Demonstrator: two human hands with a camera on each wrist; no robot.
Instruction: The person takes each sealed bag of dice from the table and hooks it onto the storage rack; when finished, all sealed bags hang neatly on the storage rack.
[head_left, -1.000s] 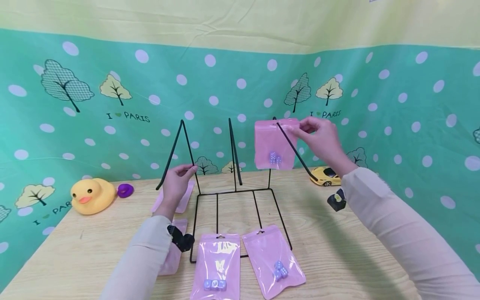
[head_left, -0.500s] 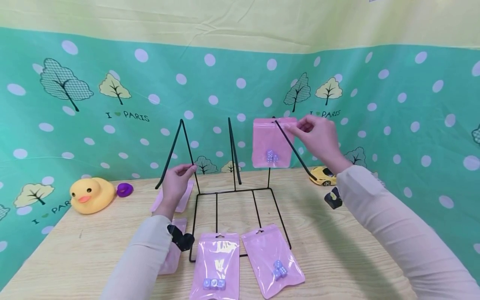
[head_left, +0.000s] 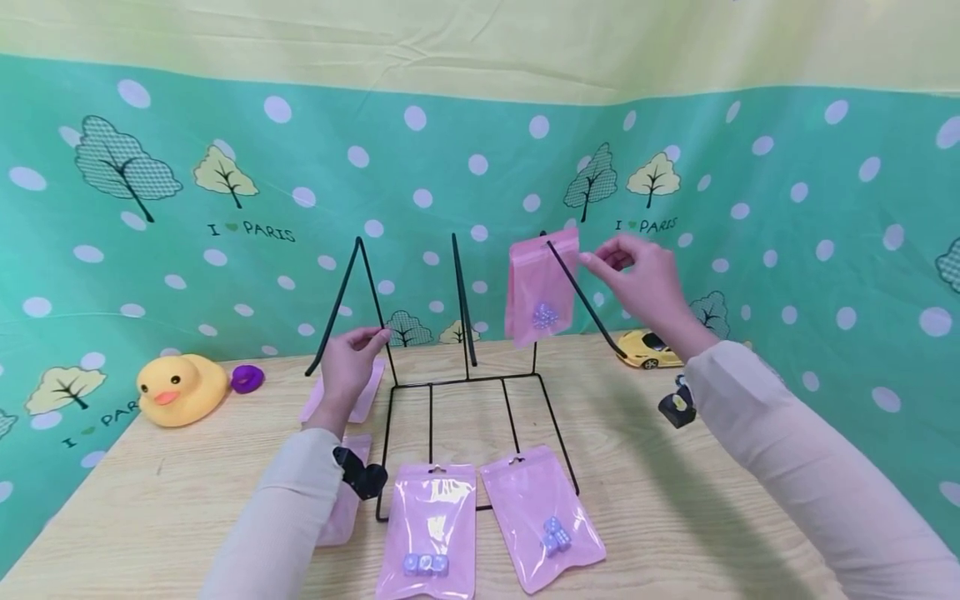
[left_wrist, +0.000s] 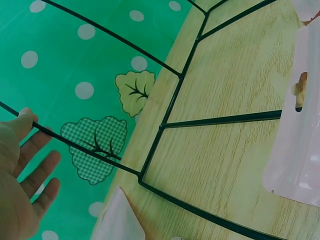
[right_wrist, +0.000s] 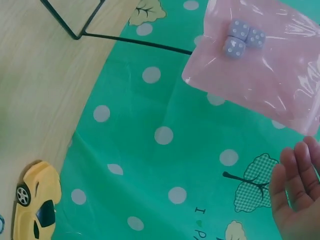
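Pink pouch [head_left: 542, 287], lilac dice [head_left: 544, 315], black wire rack [head_left: 450, 367], yellow duck [head_left: 181, 390], green polka-dot backdrop [head_left: 787, 208]

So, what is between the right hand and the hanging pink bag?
In the head view, only the black rack's slanted hook arm crosses between the right hand and the hanging pink bag.
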